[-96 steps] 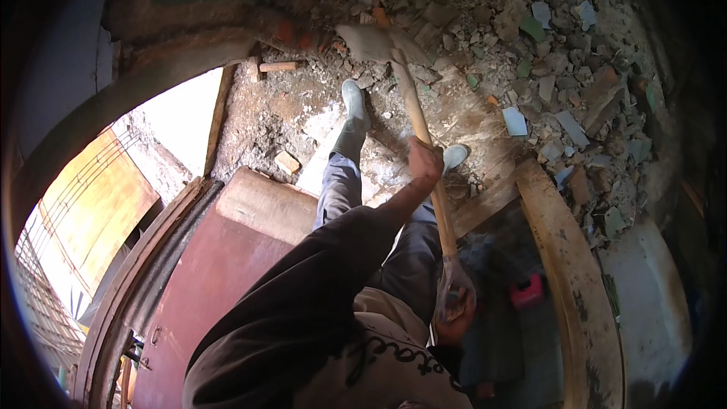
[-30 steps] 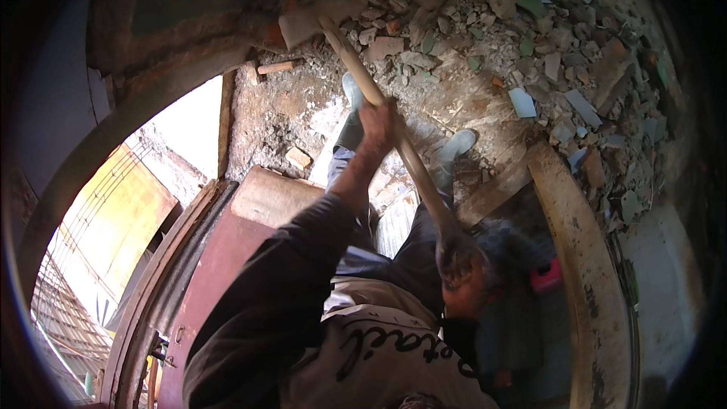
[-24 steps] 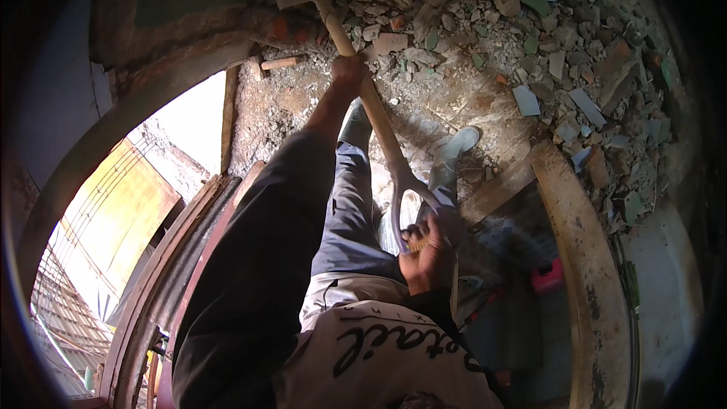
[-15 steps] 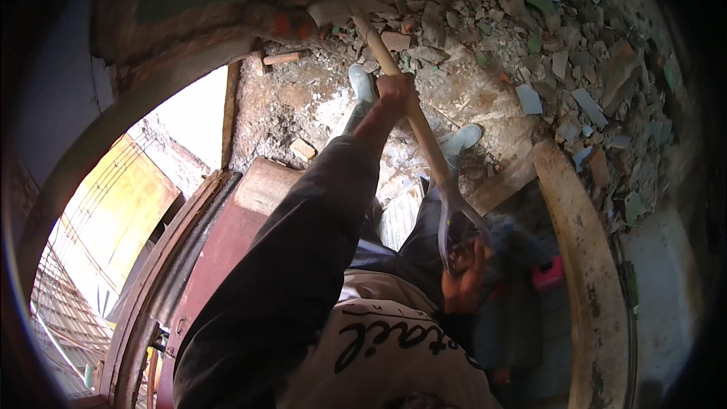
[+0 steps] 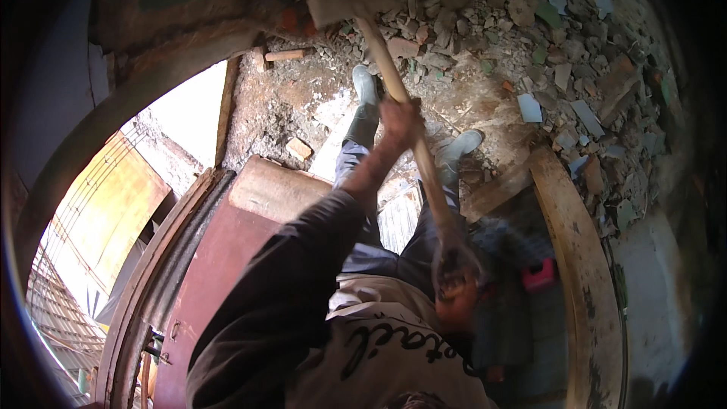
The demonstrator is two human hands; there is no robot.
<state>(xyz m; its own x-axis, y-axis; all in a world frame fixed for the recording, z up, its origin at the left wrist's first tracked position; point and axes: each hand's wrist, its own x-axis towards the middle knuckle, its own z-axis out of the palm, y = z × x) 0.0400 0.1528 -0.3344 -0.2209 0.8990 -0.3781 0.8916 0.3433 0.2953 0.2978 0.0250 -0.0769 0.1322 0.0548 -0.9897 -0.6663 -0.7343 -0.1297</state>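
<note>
A shovel (image 5: 390,68) with a pale wooden shaft slants across the middle of the view. Its blade (image 5: 333,7) lies at the far end, by the edge of the rubble, and looks blurred. Partway down the shaft, my left hand (image 5: 401,121) is closed around the wood. My right hand (image 5: 457,299) is wrapped on the forked handle (image 5: 454,257) at the near end, close to my waist; motion smears its fingers a little.
Broken tiles and masonry rubble (image 5: 560,76) cover the far right. My boots (image 5: 365,85) stand on the dusty floor. A reddish door panel (image 5: 219,257) lies at left, beside a bright opening. Right of me are a wooden beam (image 5: 583,273) and a pink object (image 5: 538,276).
The shovel has come slightly back toward me, and both hands have moved nearer with it. Its blade shows more at the far end. The right-hand fingers look more closed on the handle.
</note>
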